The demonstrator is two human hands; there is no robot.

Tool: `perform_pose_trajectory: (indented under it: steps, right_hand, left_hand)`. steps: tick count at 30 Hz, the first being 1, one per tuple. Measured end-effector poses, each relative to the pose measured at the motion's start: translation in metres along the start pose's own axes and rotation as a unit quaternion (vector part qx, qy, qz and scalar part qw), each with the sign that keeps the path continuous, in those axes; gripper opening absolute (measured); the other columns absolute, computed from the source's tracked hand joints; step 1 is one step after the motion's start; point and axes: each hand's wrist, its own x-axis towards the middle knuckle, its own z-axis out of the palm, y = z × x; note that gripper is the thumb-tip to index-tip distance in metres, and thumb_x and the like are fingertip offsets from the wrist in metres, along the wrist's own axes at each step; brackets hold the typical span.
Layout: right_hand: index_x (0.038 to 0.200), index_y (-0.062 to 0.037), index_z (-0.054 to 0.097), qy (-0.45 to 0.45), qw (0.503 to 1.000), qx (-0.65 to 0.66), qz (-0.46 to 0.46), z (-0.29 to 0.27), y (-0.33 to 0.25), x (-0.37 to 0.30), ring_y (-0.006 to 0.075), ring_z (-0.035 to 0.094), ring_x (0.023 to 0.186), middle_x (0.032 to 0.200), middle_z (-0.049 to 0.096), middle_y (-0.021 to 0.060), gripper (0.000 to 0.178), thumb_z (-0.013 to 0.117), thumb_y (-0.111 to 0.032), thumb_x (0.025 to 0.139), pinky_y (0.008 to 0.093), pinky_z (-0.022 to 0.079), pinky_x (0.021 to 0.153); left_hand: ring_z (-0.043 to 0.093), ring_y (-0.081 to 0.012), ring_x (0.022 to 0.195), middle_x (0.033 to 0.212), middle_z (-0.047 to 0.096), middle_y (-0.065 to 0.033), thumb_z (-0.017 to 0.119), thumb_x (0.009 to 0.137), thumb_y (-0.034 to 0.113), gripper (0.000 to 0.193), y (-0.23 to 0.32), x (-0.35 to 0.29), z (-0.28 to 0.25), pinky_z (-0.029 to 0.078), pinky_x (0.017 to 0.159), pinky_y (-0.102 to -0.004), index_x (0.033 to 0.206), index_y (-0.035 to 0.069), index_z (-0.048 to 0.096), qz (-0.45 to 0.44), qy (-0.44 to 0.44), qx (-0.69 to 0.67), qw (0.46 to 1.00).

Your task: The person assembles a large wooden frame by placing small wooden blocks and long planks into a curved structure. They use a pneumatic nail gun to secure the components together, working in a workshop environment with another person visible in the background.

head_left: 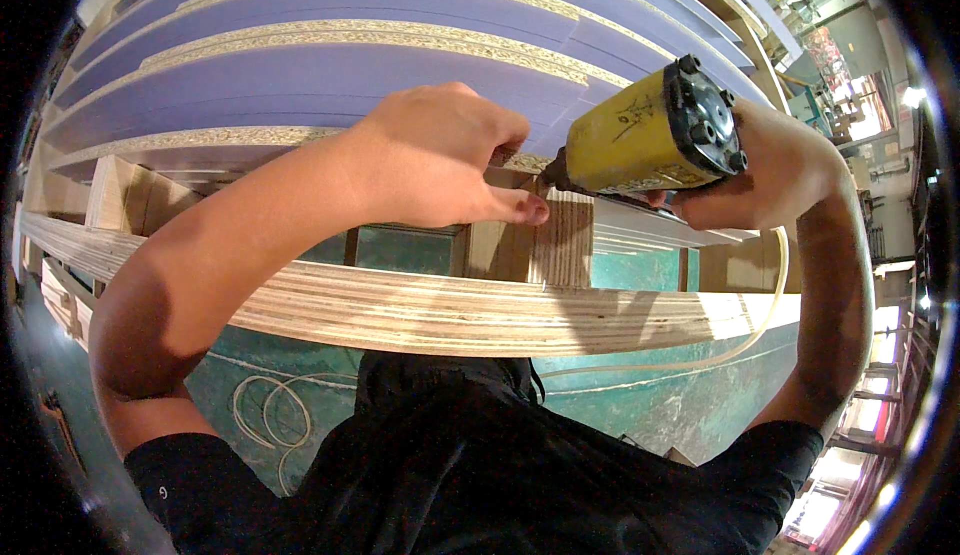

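A yellow pneumatic nail gun with a black round cap is gripped in my right hand. Its black nose points left and meets the wood close to my left thumb. My left hand is bent round the top of a short wooden block, thumb and forefinger on either side of the wood; the other fingertips are hidden. Behind that block runs a long plywood rail, on the side nearer my body. Beyond my hands, purple-faced particle boards lie in stepped rows, with raw speckled edges showing.
A pale air hose drops from the gun's side and runs across the green floor, with loops at lower left. Another wooden crosspiece joins the frame at left. Workshop shelving and lights line the far right.
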Motion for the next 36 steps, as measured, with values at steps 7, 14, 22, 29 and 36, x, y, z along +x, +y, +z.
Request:
perform_pose_trajectory:
  steps: [7,14,22,29,36]
  right_hand:
    - [0.133,0.0016,0.058,0.007,0.999,0.053,-0.006,0.002,0.010,-0.006,0.0151,0.068,0.105,0.116,0.073,0.0112,0.057,0.078,-0.004,0.080,0.0304,0.056,0.092]
    - [0.123,0.0046,0.067,0.021,0.999,0.039,0.015,0.002,0.021,-0.014,0.0148,0.072,0.097,0.108,0.077,0.0125,0.050,0.082,-0.009,0.077,0.0291,0.058,0.084]
    - [0.126,0.0022,0.064,0.171,0.984,0.041,0.023,0.020,0.033,-0.048,0.0142,0.069,0.098,0.113,0.074,0.0105,0.060,0.087,-0.013,0.073,0.0311,0.057,0.086]
    - [0.119,0.0020,0.065,0.569,0.811,0.136,-0.020,0.155,0.057,-0.110,0.0168,0.069,0.091,0.105,0.073,0.0106,0.052,0.085,-0.016,0.074,0.0339,0.056,0.080]
    - [0.109,0.0019,0.067,0.349,0.903,0.233,0.092,0.351,0.028,0.052,0.0191,0.069,0.081,0.095,0.072,0.0106,0.039,0.080,-0.016,0.077,0.0364,0.056,0.073]
  left_hand:
    - [0.067,-0.0356,0.077,0.076,0.066,-0.0161,0.077,0.083,0.059,0.057,-0.002,-0.002,-0.001,0.050,0.067,-0.0461,0.089,0.002,0.067,-0.010,0.004,-0.047,0.999]
    - [0.066,-0.0347,0.072,0.074,0.067,-0.0169,0.078,0.083,0.054,0.054,-0.003,-0.004,0.001,0.049,0.066,-0.0450,0.087,0.001,0.068,-0.002,0.018,-0.051,0.999]
    - [0.069,-0.0318,0.078,0.081,0.069,-0.0158,0.078,0.083,0.048,0.046,-0.009,-0.017,-0.004,0.052,0.070,-0.0445,0.088,0.002,0.069,0.027,0.050,-0.033,0.998]
    - [0.071,-0.0296,0.088,0.087,0.072,-0.0115,0.069,0.084,0.020,0.014,-0.006,-0.117,-0.021,0.055,0.076,-0.0422,0.085,0.007,0.073,0.270,0.234,0.130,0.925]
    - [0.070,-0.0290,0.083,0.087,0.071,-0.0106,0.069,0.083,0.019,0.012,-0.047,-0.373,-0.018,0.054,0.071,-0.0415,0.087,0.008,0.071,0.157,0.174,0.161,0.959]
